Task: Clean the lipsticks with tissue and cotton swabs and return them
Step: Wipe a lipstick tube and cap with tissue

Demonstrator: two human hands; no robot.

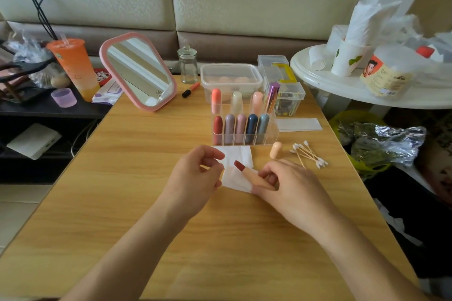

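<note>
My right hand (291, 190) grips an uncapped peach lipstick (247, 171) whose dark red tip points up and left. My left hand (195, 176) pinches the left edge of a white tissue (238, 165) that lies under and around the lipstick. The lipstick's peach cap (276, 150) stands on the wooden table just beyond my right hand. A clear organizer (244, 127) behind the tissue holds several capped lipsticks in two rows. A loose pile of cotton swabs (309, 154) lies right of the cap.
A pink-framed mirror (138, 70) leans at the back left beside an orange cup (73, 68). A glass jar (187, 64), clear plastic boxes (231, 79), an orange lip pen (190, 89) and a folded tissue (299, 124) sit behind and beside the organizer. A white round side table (367, 90) stands at the right.
</note>
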